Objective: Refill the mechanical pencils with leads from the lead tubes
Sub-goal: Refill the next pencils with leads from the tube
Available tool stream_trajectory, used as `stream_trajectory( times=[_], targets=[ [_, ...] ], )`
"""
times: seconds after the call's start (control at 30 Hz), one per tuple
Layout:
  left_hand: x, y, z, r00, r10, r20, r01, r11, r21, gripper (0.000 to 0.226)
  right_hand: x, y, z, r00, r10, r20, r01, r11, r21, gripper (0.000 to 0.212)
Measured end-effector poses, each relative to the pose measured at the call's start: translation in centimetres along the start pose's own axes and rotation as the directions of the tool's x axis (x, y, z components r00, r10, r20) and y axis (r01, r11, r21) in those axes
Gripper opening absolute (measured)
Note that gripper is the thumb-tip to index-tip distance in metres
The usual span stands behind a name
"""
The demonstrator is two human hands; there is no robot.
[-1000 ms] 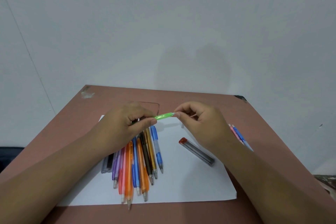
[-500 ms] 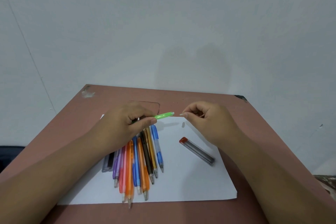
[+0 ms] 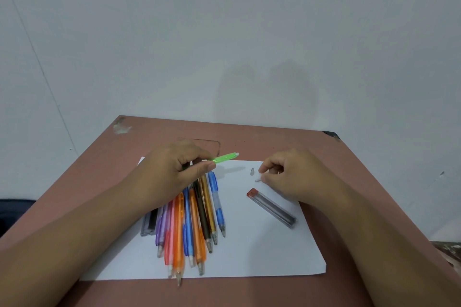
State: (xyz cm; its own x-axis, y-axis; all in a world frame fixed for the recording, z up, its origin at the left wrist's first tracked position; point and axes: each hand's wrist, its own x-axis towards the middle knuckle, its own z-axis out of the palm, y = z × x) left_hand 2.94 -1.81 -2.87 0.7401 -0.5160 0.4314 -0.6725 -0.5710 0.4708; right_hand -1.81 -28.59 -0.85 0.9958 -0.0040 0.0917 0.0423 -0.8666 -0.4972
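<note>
My left hand (image 3: 179, 172) holds a green mechanical pencil (image 3: 224, 158) above the paper, its open back end pointing right. My right hand (image 3: 291, 177) rests low on the white sheet (image 3: 262, 252), fingertips pinched on a small white eraser plug (image 3: 257, 179) that touches the paper. A small grey cap (image 3: 252, 171) lies just beside it. A clear lead tube with a red cap (image 3: 272, 208) lies on the sheet, below my right hand. Several coloured mechanical pencils (image 3: 197, 219) lie in a fan under my left wrist, tips toward me.
A second grey lead tube (image 3: 149, 225) lies at the left of the pencil fan, partly under my left forearm. The sheet lies on a reddish-brown table (image 3: 262, 137) set against a white wall. The table's near right edge is close to my right arm.
My right hand pulled the small plug off the green pencil's back end, then moved right and down to the paper. My left hand kept the pencil nearly still.
</note>
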Motion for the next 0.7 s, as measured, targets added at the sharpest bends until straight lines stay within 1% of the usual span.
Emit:
stream_trajectory(
  times=[0.07, 0.13, 0.17, 0.23, 0.27, 0.37, 0.47, 0.53, 0.63, 0.7],
  targets=[
    [0.0, 0.1, 0.0, 1.000, 0.001, -0.005, -0.001, 1.000, -0.002, 0.049, 0.1, 0.0, 0.1, 0.994, -0.050, -0.098, 0.057, 0.996, 0.074, 0.011],
    [0.0, 0.1, -0.1, 1.000, 0.011, -0.013, -0.011, 1.000, -0.005, 0.047, -0.1, -0.3, 0.2, 0.969, -0.150, -0.196, 0.179, 0.974, 0.141, 0.019],
    [0.0, 0.2, -0.1, 1.000, 0.019, -0.015, -0.019, 1.000, -0.003, 0.045, -0.2, -0.6, 0.4, 0.953, -0.207, -0.223, 0.241, 0.961, 0.139, 0.024],
    [0.1, 0.3, 0.0, 0.999, 0.037, -0.014, -0.037, 0.999, -0.001, 0.042, -0.4, -1.3, 0.8, 0.926, -0.301, -0.228, 0.330, 0.938, 0.105, 0.030],
    [0.1, 0.3, 0.0, 0.999, 0.046, -0.013, -0.046, 0.999, -0.002, 0.044, -0.4, -1.7, 1.1, 0.919, -0.328, -0.220, 0.355, 0.930, 0.092, 0.029],
    [0.1, 0.5, 0.0, 0.998, 0.065, -0.009, -0.065, 0.998, 0.007, 0.050, -0.1, -2.3, 2.0, 0.896, -0.385, -0.220, 0.401, 0.915, 0.033, 0.020],
    [0.1, 0.6, 0.0, 0.998, 0.064, -0.001, -0.064, 0.998, 0.025, 0.043, 0.2, -2.0, 2.4, 0.898, -0.381, -0.219, 0.395, 0.918, 0.023, 0.014],
    [0.2, 0.4, 0.0, 1.000, 0.025, 0.005, -0.025, 0.999, 0.029, 0.035, 0.4, -1.7, 2.2, 0.904, -0.350, -0.246, 0.376, 0.925, 0.064, 0.013],
    [0.3, 0.3, 0.0, 1.000, -0.015, 0.002, 0.015, 0.999, 0.033, 0.029, 0.7, -1.0, 1.7, 0.906, -0.289, -0.310, 0.344, 0.929, 0.139, 0.012],
    [0.3, 0.3, 0.0, 0.998, -0.050, -0.025, 0.050, 0.999, 0.014, 0.023, 0.8, -0.6, 1.4, 0.924, -0.234, -0.303, 0.298, 0.937, 0.184, 0.013]
  ],
)
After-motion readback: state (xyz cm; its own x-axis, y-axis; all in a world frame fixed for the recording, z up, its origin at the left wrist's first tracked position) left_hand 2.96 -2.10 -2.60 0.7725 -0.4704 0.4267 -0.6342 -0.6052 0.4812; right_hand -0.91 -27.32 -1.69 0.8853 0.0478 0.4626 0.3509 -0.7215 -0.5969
